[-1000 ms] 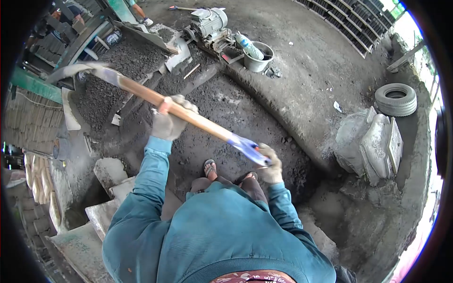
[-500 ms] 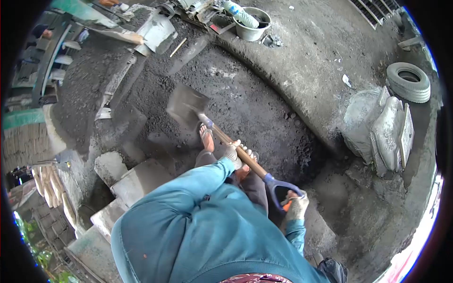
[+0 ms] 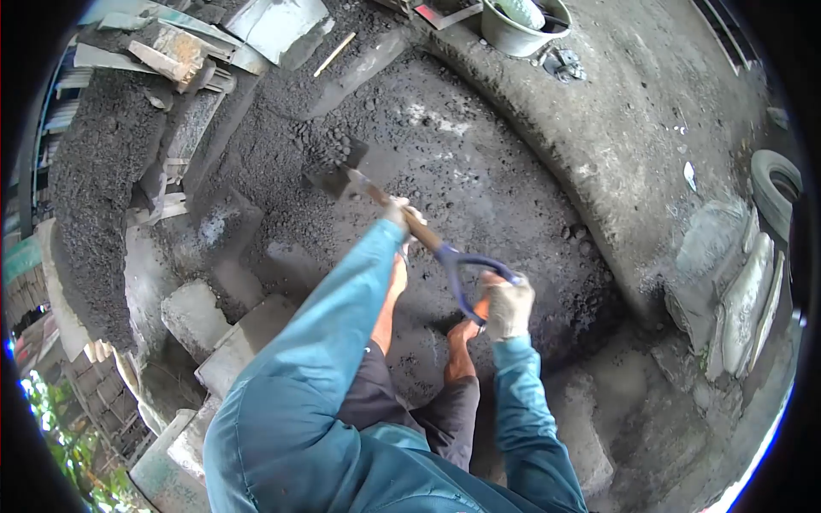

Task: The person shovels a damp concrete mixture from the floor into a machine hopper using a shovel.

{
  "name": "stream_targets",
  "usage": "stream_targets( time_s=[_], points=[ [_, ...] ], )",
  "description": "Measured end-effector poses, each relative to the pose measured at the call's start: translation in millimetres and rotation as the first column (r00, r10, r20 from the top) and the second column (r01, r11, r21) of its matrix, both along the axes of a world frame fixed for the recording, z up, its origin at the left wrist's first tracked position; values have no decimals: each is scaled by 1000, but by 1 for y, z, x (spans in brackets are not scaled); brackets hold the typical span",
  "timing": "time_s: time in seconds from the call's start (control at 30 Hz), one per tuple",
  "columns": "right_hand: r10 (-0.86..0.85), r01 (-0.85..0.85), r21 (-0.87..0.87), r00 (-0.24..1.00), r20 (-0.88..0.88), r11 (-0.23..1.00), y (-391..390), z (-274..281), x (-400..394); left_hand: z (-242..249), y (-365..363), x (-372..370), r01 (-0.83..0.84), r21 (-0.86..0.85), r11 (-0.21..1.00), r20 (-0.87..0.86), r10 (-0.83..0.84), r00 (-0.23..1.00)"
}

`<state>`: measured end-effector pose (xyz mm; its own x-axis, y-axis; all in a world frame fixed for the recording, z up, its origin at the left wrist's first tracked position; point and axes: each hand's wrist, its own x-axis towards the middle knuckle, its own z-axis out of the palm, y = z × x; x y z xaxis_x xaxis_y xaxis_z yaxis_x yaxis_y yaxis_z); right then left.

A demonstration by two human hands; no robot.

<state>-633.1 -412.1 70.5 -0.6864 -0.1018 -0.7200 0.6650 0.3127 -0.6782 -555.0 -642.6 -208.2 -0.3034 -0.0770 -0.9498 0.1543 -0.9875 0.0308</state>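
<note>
A shovel (image 3: 425,233) with a wooden shaft and a blue D-shaped handle slants across the view in front of me. My left hand (image 3: 402,221), gloved, is closed round the shaft low down near the blade. Gripping the D-handle is my right hand (image 3: 510,308), in a pale glove with orange showing at the fingers. The blade (image 3: 338,171) is partly covered with dark gravelly material, at the edge of a heap of dark gravel (image 3: 286,167). My feet stand on the damp, dark floor just behind the shovel.
Concrete blocks (image 3: 195,316) lie to the left. A raised concrete edge (image 3: 530,158) curves along the right side. Farther off are a bucket (image 3: 517,38), a tire (image 3: 776,192) and a worn sack-like lump (image 3: 746,295). Boards (image 3: 175,56) lie at the upper left.
The shovel has gone forward, its blade now in the gravel where it was bare before. Both arms reach farther out, and the view has shifted.
</note>
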Motion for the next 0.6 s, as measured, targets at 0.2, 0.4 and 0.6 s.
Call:
stream_targets(
  time_s=[0.2,0.4,0.6],
  points=[
    [234,-233,52,891,-390,971,-76,-29,83,12,-100,71,131,-61,989,40,-129,991],
    [-263,298,-295,952,154,908,-187,-58,136,50,-160,110,340,-203,918,386,-244,890],
    [60,171,-334,811,583,927,-91,-292,157,48,-98,167,757,-48,651,635,-565,526]
  ],
)
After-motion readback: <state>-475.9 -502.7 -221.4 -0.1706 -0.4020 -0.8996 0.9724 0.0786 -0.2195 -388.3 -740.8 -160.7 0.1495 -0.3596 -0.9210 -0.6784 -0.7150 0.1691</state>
